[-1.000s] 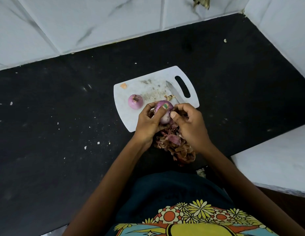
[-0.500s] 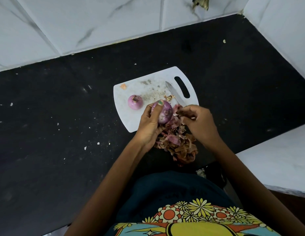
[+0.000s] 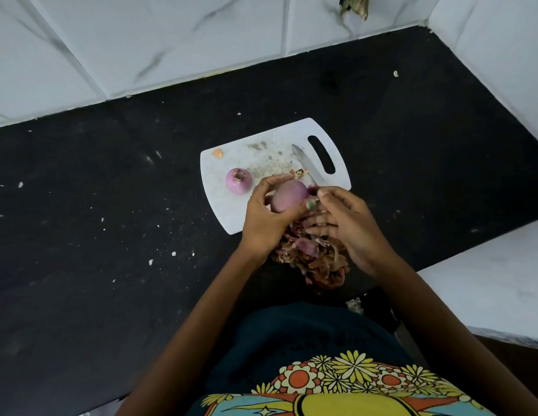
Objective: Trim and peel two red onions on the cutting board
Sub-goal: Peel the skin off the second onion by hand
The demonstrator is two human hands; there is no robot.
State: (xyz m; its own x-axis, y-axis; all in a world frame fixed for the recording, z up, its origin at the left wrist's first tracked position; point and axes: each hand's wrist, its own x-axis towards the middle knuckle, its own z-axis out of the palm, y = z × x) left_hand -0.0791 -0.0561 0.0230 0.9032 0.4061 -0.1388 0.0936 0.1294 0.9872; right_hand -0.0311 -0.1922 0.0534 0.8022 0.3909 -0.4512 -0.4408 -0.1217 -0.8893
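Peeling looks nearly finished: the left hand (image 3: 269, 217) curls its fingers round the second onion (image 3: 289, 196), smooth and pale purple, at the frame's centre above the near edge of the cutting board (image 3: 231, 216). The right hand (image 3: 347, 223) hovers beside it, fingers loosely spread, holding nothing I can see. The first onion (image 3: 238, 181) sits peeled on the board's left; the knife (image 3: 308, 166) lies toward its right. A heap of skins (image 3: 314, 259) rests on the dark surface (image 3: 96, 250) below. Likely only stray skin remains.
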